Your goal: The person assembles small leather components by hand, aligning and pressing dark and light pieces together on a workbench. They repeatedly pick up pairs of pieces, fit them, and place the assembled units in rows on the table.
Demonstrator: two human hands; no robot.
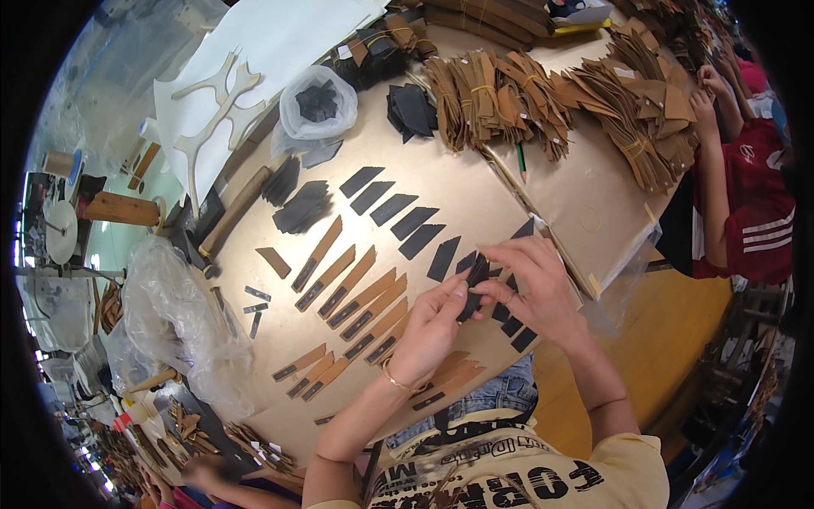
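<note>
Near the front of the table, my left hand (434, 327) pinches a small stack of black leather-like pieces (476, 276) between thumb and fingers. My right hand (536, 276) has its fingers on the same stack from the other side. A curving row of flat black slanted pieces (413, 222) lies beyond my hands, with more black pieces (524, 339) partly under my right hand. To the left are several brown strips (337, 280), each with a small dark patch at one end. More brown strips (454, 373) lie below my left hand, partly hidden by it.
Banded bundles of brown pieces (487, 93) fill the table's far side. Black stacks (303, 208), a plastic bag of black pieces (318, 103) and a hammer (233, 212) lie left. A green pencil (521, 161) rests near a table seam. A person in maroon (746, 199) works at right.
</note>
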